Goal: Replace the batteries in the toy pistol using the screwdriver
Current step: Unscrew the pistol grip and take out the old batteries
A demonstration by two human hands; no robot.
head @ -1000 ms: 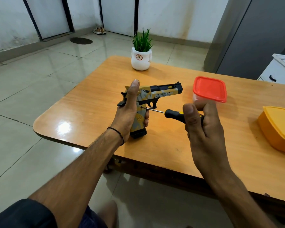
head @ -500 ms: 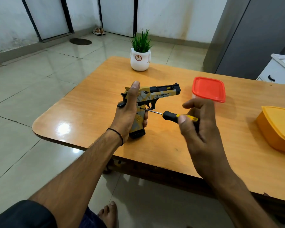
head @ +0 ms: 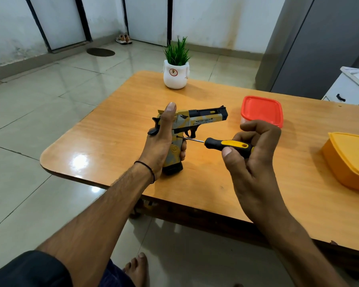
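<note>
The yellow, grey and black toy pistol point(head: 203, 118) stands upright on its grip base on the wooden table point(head: 116, 141), barrel pointing right. My left hand point(head: 161, 141) grips its handle from the left, thumb stretched up along the back of the slide. My right hand point(head: 255, 154) holds the black and yellow handle of the screwdriver point(head: 226, 144) between thumb and curled fingers. The thin shaft runs left and its tip touches the side of the pistol's grip just below the trigger guard.
A white pot with a green plant point(head: 176, 73) stands at the table's far edge. A container with a red lid point(head: 261, 109) sits behind my right hand. An orange lidded box point(head: 352, 160) is at the right edge. My bare foot point(head: 137, 268) is on the tiled floor below.
My right hand has shifted its hold on the screwdriver handle, thumb moving from on top to below it as the fingers turn. The pistol and my left hand stayed put.
</note>
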